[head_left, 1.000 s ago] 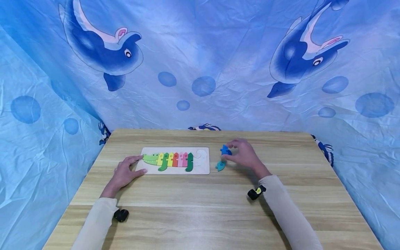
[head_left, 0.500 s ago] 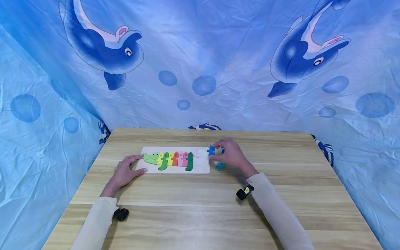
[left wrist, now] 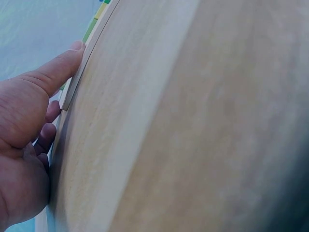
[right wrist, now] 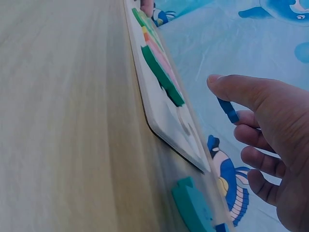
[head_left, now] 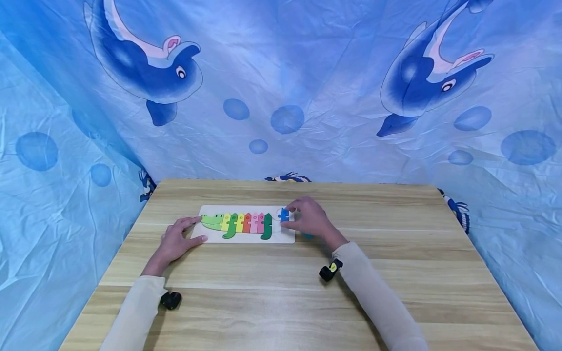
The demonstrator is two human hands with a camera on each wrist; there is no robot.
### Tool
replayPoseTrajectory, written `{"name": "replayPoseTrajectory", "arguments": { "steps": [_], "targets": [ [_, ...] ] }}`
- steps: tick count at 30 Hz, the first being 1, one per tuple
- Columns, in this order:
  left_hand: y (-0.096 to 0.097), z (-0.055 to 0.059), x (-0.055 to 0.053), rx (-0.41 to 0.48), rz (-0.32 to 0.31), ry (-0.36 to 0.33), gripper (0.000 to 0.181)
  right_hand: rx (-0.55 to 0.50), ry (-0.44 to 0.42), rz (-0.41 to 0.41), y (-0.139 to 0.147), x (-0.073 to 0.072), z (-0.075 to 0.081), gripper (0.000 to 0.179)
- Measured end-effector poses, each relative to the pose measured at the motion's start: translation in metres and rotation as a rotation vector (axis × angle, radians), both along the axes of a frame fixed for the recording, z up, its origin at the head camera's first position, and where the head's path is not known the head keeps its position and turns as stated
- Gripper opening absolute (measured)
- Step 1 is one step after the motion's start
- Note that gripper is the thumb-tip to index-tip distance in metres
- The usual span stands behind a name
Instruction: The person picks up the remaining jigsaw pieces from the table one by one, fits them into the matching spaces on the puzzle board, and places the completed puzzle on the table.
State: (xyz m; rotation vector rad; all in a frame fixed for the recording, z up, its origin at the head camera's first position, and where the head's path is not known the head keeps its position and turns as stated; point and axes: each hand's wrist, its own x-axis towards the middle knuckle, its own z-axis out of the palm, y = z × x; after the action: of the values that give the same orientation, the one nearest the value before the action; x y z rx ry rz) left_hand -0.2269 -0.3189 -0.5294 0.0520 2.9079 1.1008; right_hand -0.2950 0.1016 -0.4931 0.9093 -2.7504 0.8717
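Note:
A pale puzzle board (head_left: 246, 239) lies on the table, holding a crocodile made of coloured pieces, from a light green head (head_left: 212, 222) to a dark green leg piece (head_left: 267, 227). My left hand (head_left: 175, 241) rests at the board's left end, its straight thumb (left wrist: 63, 70) on the near corner and its index finger by the head. Between thumb and fingers, my right hand (head_left: 312, 219) pinches a blue puzzle piece (head_left: 284, 215) above the board's right end. In the right wrist view that piece is raised clear of the board, over its bare tail outline (right wrist: 186, 123).
A teal puzzle piece (right wrist: 193, 205) lies on the table off the board's right end, mostly covered by my right hand in the head view. Beside it shows a bit of another blue piece (right wrist: 222, 227). A blue dolphin-print cloth (head_left: 281, 87) hangs behind the wooden table (head_left: 263, 292).
My right hand has picked up the blue piece from the table and carried it left, over the board's right end. The left hand has stayed in place.

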Motion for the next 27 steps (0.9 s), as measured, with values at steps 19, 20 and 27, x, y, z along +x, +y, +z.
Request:
{"name": "replayPoseTrajectory", "arguments": {
  "steps": [19,20,27],
  "targets": [
    [0.0,0.0,0.0,0.002,-0.004,-0.009,0.078,0.046,-0.11,-0.031,-0.02,-0.001,-0.01,0.049],
    [0.0,0.001,0.0,0.003,-0.004,-0.008,0.078,0.046,-0.112,-0.028,-0.021,-0.001,-0.01,0.049],
    [0.0,-0.001,0.0,0.009,-0.001,-0.007,0.077,0.06,-0.112,0.001,-0.024,-0.002,-0.016,0.048]
  ]
}}
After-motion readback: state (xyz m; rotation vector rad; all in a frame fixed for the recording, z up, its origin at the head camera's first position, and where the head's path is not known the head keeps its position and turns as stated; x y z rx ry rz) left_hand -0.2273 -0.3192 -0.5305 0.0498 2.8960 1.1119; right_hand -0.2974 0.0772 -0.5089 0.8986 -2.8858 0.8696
